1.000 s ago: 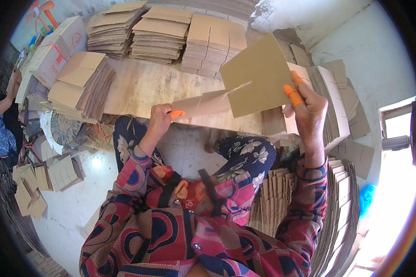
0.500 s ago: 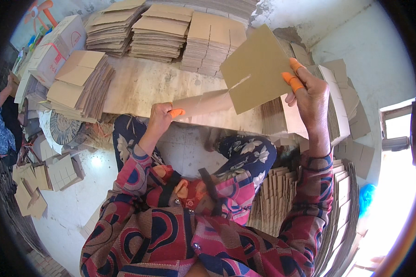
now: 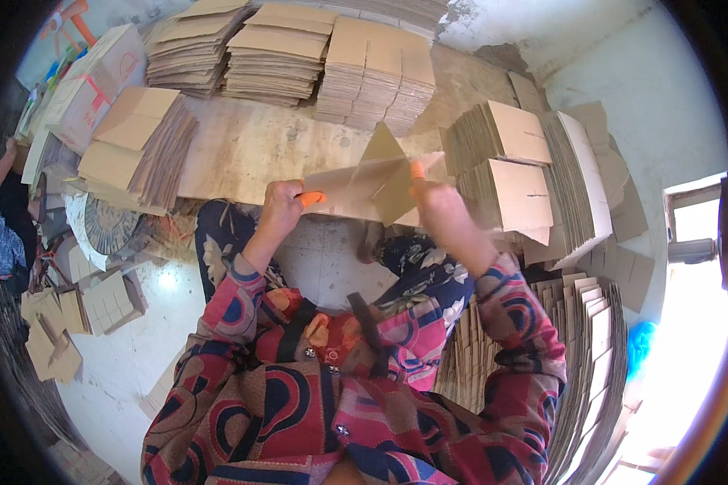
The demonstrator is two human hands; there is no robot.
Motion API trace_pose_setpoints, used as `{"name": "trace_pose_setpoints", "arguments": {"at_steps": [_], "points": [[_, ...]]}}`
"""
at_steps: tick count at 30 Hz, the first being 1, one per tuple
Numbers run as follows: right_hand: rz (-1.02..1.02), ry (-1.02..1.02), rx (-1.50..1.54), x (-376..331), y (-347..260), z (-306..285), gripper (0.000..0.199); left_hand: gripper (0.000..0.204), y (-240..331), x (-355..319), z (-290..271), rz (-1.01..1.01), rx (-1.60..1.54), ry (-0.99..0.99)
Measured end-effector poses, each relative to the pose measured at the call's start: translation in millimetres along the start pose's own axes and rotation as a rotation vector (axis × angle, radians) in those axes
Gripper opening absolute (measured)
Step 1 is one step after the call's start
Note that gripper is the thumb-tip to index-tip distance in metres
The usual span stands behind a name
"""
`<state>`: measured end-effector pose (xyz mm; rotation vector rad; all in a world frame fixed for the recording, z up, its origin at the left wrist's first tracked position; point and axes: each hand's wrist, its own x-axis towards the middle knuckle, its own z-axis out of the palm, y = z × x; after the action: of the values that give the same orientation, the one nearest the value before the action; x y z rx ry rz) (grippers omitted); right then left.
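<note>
My left hand (image 3: 281, 212), with an orange finger cot, pinches the left end of a long cardboard strip (image 3: 344, 186) held on edge above the wooden board. A second cardboard piece (image 3: 394, 190) stands crosswise to the strip near its right part, the two meeting in an X. My right hand (image 3: 449, 214), also wearing orange finger cots, is closed on the cardboard at the right of this crossing. Its fingers partly hide which piece they grip. Both pieces sit just over the board's near edge, in front of my knees.
Cardboard stacks (image 3: 372, 69) line the far side of the wooden board (image 3: 243, 149). Another stack (image 3: 129, 149) stands left, and slotted stacks (image 3: 522, 194) stand right. Upright cardboard sheets (image 3: 590, 347) fill the lower right. A carton (image 3: 97, 85) is far left, near another person's sleeve (image 3: 0, 230).
My right hand has moved left and down with the slit cardboard piece, which now crosses the long strip. My left hand has stayed nearly still, holding the strip.
</note>
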<state>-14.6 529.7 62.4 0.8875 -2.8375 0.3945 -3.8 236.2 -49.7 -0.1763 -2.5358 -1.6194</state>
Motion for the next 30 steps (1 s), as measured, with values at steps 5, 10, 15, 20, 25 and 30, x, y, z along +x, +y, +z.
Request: {"name": "trace_pose_setpoints", "arguments": {"at_steps": [5, 10, 15, 20, 25, 30], "points": [[0.089, 0.083, -0.13, -9.7, -12.5, -19.7, 0.044, 0.014, 9.4, 0.0, 0.5, -0.004, -0.066, 0.009], [0.354, 0.384, -0.511, -44.9, 34.4, -48.4, 0.069, 0.013, 10.3, -2.9, -1.3, -0.019, 0.027, 0.022], [0.701, 0.081, -0.705, -105.5, 114.2, -3.8, 0.071, 0.012, 16.5, -1.1, 2.1, -0.019, -0.1, 0.059], [0.535, -0.012, -0.48, -101.4, 115.7, -8.2, 0.044, 0.012, 17.9, -1.7, -2.1, -0.106, -0.009, 0.009], [0.442, 0.008, -0.573, -91.3, 98.9, -14.4, 0.025, 0.012, 24.3, -2.4, -0.4, -0.049, -0.012, 0.025], [0.482, 0.155, -0.318, -95.0, 102.8, -39.3, 0.024, 0.013, 22.5, -4.1, -1.3, -0.014, -0.022, 0.02]]}}
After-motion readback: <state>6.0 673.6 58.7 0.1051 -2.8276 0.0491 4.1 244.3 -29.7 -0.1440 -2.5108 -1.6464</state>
